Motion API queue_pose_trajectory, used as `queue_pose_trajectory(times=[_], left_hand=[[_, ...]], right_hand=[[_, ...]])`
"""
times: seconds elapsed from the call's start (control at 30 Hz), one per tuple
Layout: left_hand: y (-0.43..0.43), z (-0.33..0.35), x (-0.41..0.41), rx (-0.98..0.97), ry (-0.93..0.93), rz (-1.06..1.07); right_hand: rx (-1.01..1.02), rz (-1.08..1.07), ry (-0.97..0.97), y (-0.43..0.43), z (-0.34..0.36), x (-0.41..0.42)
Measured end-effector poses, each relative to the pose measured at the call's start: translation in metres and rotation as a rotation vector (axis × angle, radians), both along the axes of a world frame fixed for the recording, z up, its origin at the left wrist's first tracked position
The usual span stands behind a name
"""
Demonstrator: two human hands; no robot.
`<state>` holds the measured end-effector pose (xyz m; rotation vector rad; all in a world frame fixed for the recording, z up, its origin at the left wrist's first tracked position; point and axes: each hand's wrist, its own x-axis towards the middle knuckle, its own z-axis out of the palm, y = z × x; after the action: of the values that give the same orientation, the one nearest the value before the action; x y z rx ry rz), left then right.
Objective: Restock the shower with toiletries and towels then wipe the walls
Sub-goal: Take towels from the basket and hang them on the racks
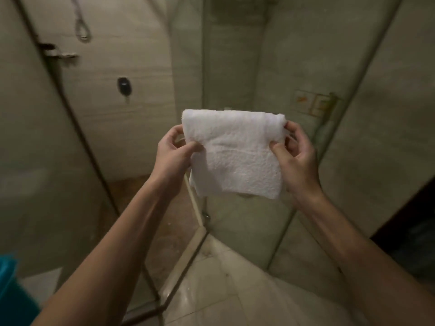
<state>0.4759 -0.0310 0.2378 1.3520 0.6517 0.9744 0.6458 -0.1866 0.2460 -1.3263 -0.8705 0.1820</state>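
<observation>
The left hand [174, 150] pinches the left edge of a folded white terry towel [235, 158], thumb on the near face and fingers curled behind the cloth. The right hand [297, 156] pinches the right edge the same way, thumb pressed to the front and index finger hooked over the upper corner. Between them the towel hangs flat and doubled over at the centre of the frame. Its folded top edge is level and its lower edge is loose and slightly uneven. Both bare forearms reach in from the lower corners of the frame.

Behind the towel stands a clear glass shower panel [235, 67], its vertical edge running down to a pale raised kerb [186, 262]. On the beige tiled wall [131, 137] at the left of centre sits a small dark round fitting [123, 87]. A grey looped shower hose [82, 29] hangs at the upper left, with a metal door hinge [60, 54] just below it. A brass-coloured wire rack [323, 105], blurred, shows right of the towel's top. Glossy pale floor tiles [223, 295] fill the bottom centre, and a teal object [10, 288] sits at the lower left edge.
</observation>
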Motion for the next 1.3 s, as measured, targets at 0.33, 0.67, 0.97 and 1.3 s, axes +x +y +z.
queue_pose_trajectory(times=[0.33, 0.67, 0.97, 1.3], left_hand=[[-0.064, 0.013, 0.137, 0.086, 0.009, -0.478], [-0.119, 0.001, 0.228, 0.032, 0.055, -0.759], [-0.138, -0.009, 0.378, 0.090, 0.122, -0.859], [-0.162, -0.010, 0.571, 0.000, 0.088, -0.825]], right_hand=[[-0.006, -0.441, 0.114, -0.118, 0.006, 0.048], [-0.080, -0.679, 0.168, -0.182, -0.010, 0.107], [-0.093, -0.701, 0.148, -0.227, -0.026, 0.241], [-0.139, -0.680, 0.098, -0.255, -0.013, 0.436]])
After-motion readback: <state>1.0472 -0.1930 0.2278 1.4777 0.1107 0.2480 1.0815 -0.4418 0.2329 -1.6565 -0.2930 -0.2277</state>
